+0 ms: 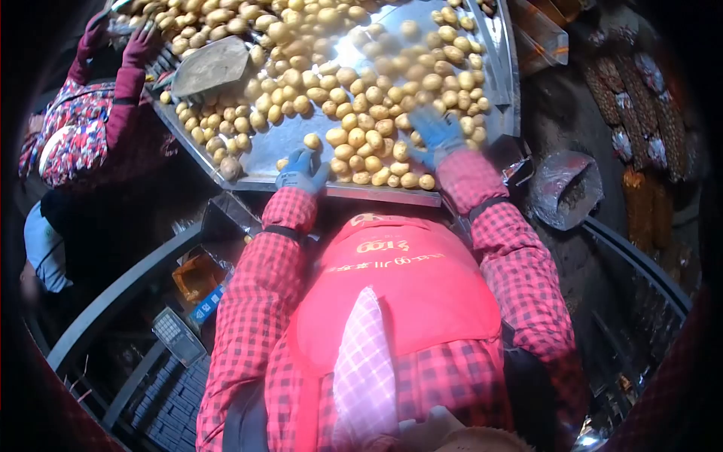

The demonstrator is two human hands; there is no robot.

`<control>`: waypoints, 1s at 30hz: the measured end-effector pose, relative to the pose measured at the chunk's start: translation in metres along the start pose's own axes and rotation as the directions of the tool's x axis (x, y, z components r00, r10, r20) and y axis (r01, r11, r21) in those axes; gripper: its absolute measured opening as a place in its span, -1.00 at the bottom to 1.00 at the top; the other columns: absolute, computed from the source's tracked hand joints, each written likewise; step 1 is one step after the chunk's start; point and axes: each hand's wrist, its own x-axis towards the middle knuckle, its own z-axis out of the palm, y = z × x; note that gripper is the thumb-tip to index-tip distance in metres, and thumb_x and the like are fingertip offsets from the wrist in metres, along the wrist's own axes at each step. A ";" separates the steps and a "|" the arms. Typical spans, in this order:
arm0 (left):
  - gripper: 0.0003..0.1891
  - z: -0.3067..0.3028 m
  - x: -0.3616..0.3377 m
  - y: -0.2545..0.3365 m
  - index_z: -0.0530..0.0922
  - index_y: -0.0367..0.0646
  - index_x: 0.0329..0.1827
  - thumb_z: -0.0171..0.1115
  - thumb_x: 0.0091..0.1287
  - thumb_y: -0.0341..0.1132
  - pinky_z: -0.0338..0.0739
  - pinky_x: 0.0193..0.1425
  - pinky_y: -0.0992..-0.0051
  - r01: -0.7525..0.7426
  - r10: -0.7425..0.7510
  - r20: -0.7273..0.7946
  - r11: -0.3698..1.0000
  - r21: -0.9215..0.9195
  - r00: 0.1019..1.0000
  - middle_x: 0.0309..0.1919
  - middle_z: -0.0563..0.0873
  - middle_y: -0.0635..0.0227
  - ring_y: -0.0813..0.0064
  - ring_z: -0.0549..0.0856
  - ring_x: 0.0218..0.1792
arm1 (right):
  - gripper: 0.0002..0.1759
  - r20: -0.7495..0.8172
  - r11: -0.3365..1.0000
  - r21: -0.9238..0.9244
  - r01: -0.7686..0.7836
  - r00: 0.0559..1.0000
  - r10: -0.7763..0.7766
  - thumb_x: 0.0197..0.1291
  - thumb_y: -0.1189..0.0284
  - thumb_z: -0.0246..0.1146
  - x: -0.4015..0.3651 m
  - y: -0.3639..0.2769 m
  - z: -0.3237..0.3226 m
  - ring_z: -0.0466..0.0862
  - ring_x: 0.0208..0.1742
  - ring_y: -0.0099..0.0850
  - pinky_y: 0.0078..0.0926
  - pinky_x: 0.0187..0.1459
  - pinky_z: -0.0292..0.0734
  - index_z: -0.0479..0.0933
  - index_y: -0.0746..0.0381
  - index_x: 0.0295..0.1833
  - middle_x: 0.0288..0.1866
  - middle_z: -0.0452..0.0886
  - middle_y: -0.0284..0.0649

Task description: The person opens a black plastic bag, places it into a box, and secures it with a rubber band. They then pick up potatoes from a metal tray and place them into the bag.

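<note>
Cut off at the top, the metal tray (280,142) runs out of view, and blur and glare veil potatoes (369,139) toward its middle. At its near edge the left hand (303,175), blue-gloved, lies loosely open beside one potato — contact is unclear. The right hand (438,135), blurred, spreads its fingers over potatoes on the tray's right — what its palm touches is hidden. One scoop (212,66) and a co-worker's two gloved hands (140,47) are at the tray's left; the potatoes overlap too much to count.

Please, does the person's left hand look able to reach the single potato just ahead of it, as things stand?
Probably yes: the potato lies just ahead of the gloved left hand, and no other potato appears between them.
</note>
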 end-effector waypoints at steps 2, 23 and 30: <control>-0.38 0.002 -0.005 0.002 0.59 0.01 0.33 0.30 0.33 0.19 0.57 0.28 0.12 -0.057 0.059 -0.095 0.998 0.015 0.994 0.30 0.62 0.22 0.10 0.69 0.21 | -0.21 -0.176 0.999 0.037 -0.032 0.984 0.038 0.19 -0.02 0.37 0.019 0.021 0.012 0.33 0.60 -0.22 0.05 0.46 0.34 0.40 0.00 0.51 0.61 0.33 -0.23; -0.49 -0.013 -0.008 0.012 0.70 -0.02 0.17 0.37 0.33 0.13 0.60 0.23 0.25 0.008 -0.008 -0.019 1.000 -0.006 1.000 0.15 0.71 0.27 0.23 0.74 0.08 | -0.55 -0.331 0.904 -0.136 0.406 0.841 -0.428 0.28 0.15 0.30 0.035 -0.035 0.035 0.53 0.46 -0.30 0.04 0.39 0.42 0.63 -0.02 0.26 0.42 0.59 -0.40; -0.54 0.005 -0.005 0.003 0.70 -0.09 0.12 0.35 0.41 0.08 0.64 0.07 0.31 0.178 -0.227 0.004 0.755 -0.631 0.974 -0.05 0.76 0.31 0.30 0.77 0.00 | -0.59 -0.483 0.966 0.073 0.247 0.857 -0.182 0.27 0.29 0.34 0.114 -0.080 -0.012 0.70 0.13 -0.05 -0.13 0.11 0.65 0.61 0.06 0.23 0.06 0.71 -0.13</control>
